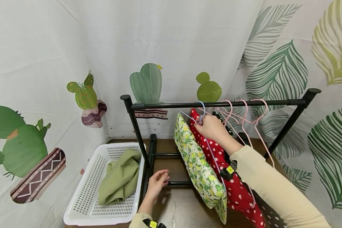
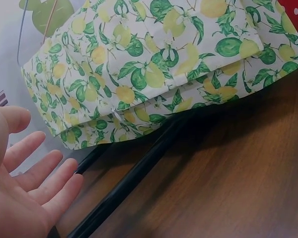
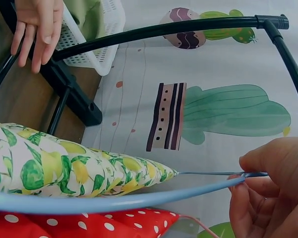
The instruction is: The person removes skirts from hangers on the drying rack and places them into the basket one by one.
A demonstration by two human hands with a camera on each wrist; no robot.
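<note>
My right hand (image 1: 212,127) is at the rack's bar, thumb and fingers pinching a light blue hanger (image 3: 139,202) just below its hook. The hook lies over the bar. From this hanger hangs a white lemon-print cloth (image 1: 198,167) with green leaves; a small zip pull seems to show near its lower edge in the left wrist view. Beside it hangs a red polka-dot cloth (image 1: 235,190), partly hidden by my right arm. Lower down, to the left of the lemon-print cloth, my left hand (image 1: 156,183) hovers with relaxed fingers and holds nothing.
The black rack (image 1: 171,106) stands on a brown wooden table (image 1: 174,202). Pink hangers (image 1: 256,122) hang at its right, near a black dotted cloth (image 1: 270,212). Left of the rack is a white basket (image 1: 84,183) with a green cloth (image 1: 121,179).
</note>
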